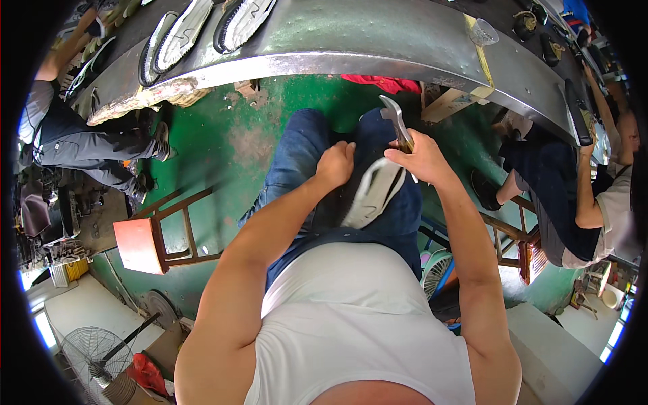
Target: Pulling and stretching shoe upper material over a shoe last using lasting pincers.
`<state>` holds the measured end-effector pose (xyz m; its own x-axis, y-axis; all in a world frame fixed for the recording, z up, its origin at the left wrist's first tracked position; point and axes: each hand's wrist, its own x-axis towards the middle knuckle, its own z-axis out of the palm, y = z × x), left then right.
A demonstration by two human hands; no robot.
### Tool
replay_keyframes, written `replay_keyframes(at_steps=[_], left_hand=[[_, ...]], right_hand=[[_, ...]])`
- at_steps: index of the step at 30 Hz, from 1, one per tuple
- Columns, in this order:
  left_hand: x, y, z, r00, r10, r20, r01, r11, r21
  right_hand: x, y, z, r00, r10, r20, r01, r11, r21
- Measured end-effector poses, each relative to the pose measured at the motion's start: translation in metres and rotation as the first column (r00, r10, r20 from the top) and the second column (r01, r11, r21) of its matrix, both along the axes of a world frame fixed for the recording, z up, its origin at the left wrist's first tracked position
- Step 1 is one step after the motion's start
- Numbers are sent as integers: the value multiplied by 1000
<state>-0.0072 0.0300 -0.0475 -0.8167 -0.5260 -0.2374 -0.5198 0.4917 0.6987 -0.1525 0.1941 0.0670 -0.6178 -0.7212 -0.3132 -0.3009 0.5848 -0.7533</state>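
Note:
A pair of silver lasting pincers (397, 121) is in my right hand (422, 158), its fingers wrapped round the handles and the curved metal head pointing away from me. Across my thighs lies a shoe (374, 192) with its white and grey underside facing up and a dark edge. My right thumb is close to the far end of this shoe. Beside the shoe, my left hand (336, 163) is closed with its fingers curled in. Whatever its fingers may grip is hidden.
A metal-topped bench (304, 40) curves ahead, bearing several white shoes (182, 37) and a clear cup (483, 32). A stool (142, 244) stands left, a small fan (437, 270) by my right hip. Co-workers sit at left (88, 148) and right (560, 196).

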Motion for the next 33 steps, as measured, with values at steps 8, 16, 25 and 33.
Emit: replay_keyframes(at_steps=[8,16,25,33], left_hand=[[-14,-13,-33,996,84,22,-85,994,65],[-14,-7,-38,985,168,28,-169,985,19],[-48,-10,-97,892,-54,449,84,995,-47],[22,12,73,943,-325,68,303,927,220]], right_hand=[[42,19,-37,995,6,103,-21,990,138],[46,27,-42,995,-55,-78,64,991,118],[79,40,-18,995,-99,-15,97,990,-104],[63,43,-24,973,-217,-77,222,973,68]])
